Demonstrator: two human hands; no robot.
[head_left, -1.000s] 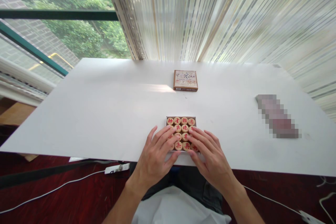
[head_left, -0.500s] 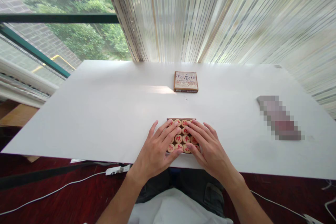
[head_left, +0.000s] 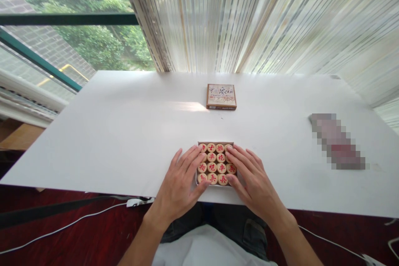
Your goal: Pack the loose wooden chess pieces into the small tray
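A shallow open box [head_left: 215, 142] lies at the table's front edge, filled with rows of round wooden Chinese chess pieces [head_left: 212, 167] marked with red characters. My left hand [head_left: 180, 179] rests along the box's left side, fingers stretched out, their tips on the left-hand pieces. At the right side lies my right hand [head_left: 254, 178], its fingers also extended over the right-hand pieces. Both thumbs reach the front row. Several outer pieces are partly covered by my fingers. Neither hand is wrapped round anything.
A Chinese chess box lid or carton [head_left: 221, 97] lies farther back on the white table [head_left: 124, 133]. To the right is a blurred-out flat object [head_left: 338, 141]. Curtains [head_left: 212, 20] and a window border the far edge. A white power strip [head_left: 139, 202] lies below the table.
Both hands have drawn slightly apart toward the box's sides, uncovering more of the pieces in the middle. The view has shifted a little.
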